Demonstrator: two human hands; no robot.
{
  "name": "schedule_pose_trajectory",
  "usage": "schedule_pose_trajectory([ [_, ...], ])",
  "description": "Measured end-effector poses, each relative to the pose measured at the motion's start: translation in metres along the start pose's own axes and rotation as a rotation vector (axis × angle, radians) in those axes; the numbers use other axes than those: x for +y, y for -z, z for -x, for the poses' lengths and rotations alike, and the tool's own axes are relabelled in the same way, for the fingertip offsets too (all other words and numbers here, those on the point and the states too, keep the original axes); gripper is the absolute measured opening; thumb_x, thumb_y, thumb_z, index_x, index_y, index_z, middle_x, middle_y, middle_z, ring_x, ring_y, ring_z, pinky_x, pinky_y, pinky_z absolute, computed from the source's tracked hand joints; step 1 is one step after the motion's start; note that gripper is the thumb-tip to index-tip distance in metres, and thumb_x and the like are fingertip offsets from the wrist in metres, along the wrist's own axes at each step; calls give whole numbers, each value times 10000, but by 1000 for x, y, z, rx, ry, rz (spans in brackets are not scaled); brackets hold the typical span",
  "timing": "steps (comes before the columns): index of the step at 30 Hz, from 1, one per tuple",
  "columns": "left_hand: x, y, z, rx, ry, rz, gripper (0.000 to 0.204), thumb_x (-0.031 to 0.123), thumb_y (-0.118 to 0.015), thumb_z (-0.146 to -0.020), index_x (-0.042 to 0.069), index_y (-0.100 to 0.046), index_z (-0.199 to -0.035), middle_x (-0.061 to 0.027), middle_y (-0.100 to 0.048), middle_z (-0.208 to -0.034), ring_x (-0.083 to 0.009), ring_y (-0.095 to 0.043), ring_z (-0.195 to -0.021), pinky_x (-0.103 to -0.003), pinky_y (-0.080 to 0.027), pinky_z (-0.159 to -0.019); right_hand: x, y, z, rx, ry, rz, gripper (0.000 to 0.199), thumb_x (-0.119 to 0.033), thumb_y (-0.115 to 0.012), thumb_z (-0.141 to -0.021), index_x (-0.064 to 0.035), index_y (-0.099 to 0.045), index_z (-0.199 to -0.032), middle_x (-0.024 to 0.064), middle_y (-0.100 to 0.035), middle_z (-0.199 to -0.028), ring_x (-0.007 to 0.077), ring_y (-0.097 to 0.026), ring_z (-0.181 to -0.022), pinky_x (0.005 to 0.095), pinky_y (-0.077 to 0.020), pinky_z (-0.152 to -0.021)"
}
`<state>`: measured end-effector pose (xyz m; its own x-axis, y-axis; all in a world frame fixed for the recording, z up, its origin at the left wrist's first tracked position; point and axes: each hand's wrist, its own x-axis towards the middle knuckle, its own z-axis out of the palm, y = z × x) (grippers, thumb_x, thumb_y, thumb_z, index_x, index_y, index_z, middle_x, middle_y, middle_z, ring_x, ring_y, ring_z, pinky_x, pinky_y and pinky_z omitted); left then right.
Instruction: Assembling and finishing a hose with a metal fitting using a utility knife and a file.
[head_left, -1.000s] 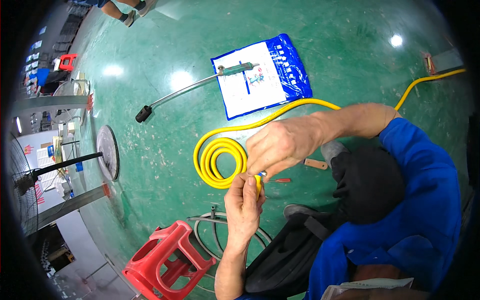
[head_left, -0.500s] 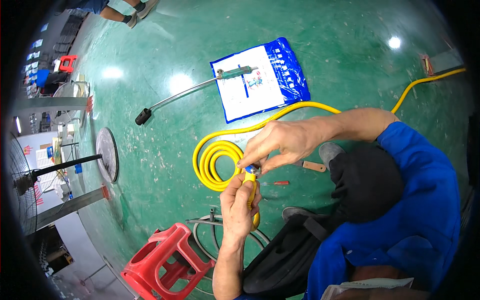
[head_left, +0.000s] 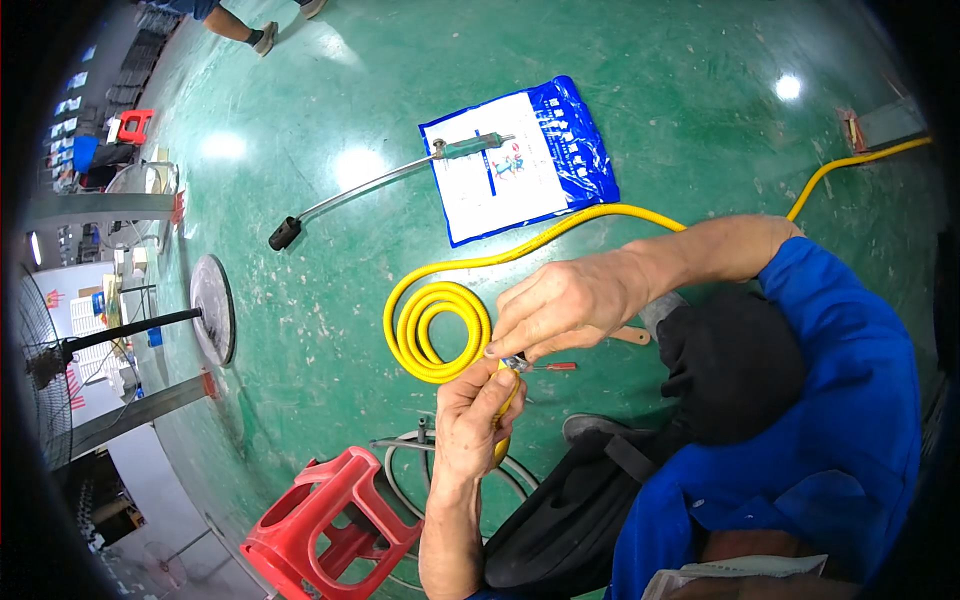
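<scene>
A yellow ribbed hose (head_left: 402, 345) lies in a flat coil on the green floor, and its end rises into my hands. My left hand (head_left: 472, 418) is wrapped round the hose near that end, thumb along it. From the right, my right hand (head_left: 565, 305) reaches across with its fingers closed on a small metal hose fitting (head_left: 514, 363) at the hose's tip. A bit of blue shows there; my fingers hide most of the fitting. Just right of the hands lies a red-handled screwdriver (head_left: 562, 367). A wooden-handled tool (head_left: 632, 335) is partly covered by my right hand.
A torch wand (head_left: 370, 187) rests partly on a blue-and-white plastic bag (head_left: 500, 215). Near my left forearm stand a red plastic stool (head_left: 300, 515) and a grey hose (head_left: 395, 470). A standing fan's round base (head_left: 212, 310) is at left. Another person's foot (head_left: 265, 40) shows at the top.
My right hand has turned and come lower over the hose end, covering more of the fitting. My left hand still grips the hose. At the top, the other person's feet have shifted.
</scene>
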<state>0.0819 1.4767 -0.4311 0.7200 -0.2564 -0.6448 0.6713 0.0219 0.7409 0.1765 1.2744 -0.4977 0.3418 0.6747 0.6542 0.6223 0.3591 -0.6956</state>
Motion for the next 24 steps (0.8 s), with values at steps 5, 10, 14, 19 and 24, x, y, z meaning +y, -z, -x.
schedule_pose_trajectory([
  [5, -14, 1, -11, 6, -51, 196, 358, 343, -554, -950, 18, -591, -1096, -30, -511, -716, -77, -422, -545, -187, -276, -422, 5, -4, 0, 101, -126, -33, 347, -40, -687, -821, 68, -624, -1145, 202, -666, -1012, 334, -665, -913, 391, -532, -796],
  [10, -29, 15, -20, -6, -251, 262, 381, 275, -619, -938, 19, -540, -1210, -31, -499, -757, -79, -419, -566, -197, -296, -452, 1, -10, 8, 231, -315, 36, 361, -60, -696, -807, 50, -632, -1145, 180, -660, -971, 310, -655, -872, 376, -527, -749],
  [14, -33, 9, -25, 72, -351, 247, 473, 206, -710, -885, 22, -500, -1266, -48, -544, -809, -96, -493, -586, -209, -341, -444, 6, -20, 3, 246, -100, 257, 356, -94, -743, -777, 24, -651, -1099, 127, -643, -913, 266, -624, -796, 339, -518, -638],
  [19, -31, 14, -32, 92, -324, 295, 367, 238, -674, -903, 33, -541, -1177, -59, -608, -904, -127, -556, -654, -220, -393, -449, 5, -27, -1, 268, -60, 372, 408, -159, -782, -750, -5, -651, -1105, 114, -617, -998, 255, -608, -830, 353, -521, -660],
  [24, -31, 21, -27, 219, -378, 267, 310, 185, -685, -883, 34, -592, -1137, -111, -648, -963, -158, -620, -752, -227, -437, -487, 27, -43, 47, 305, -380, 380, 551, -315, -791, -737, 3, -576, -1132, 142, -566, -1024, 324, -593, -912, 422, -501, -779],
])
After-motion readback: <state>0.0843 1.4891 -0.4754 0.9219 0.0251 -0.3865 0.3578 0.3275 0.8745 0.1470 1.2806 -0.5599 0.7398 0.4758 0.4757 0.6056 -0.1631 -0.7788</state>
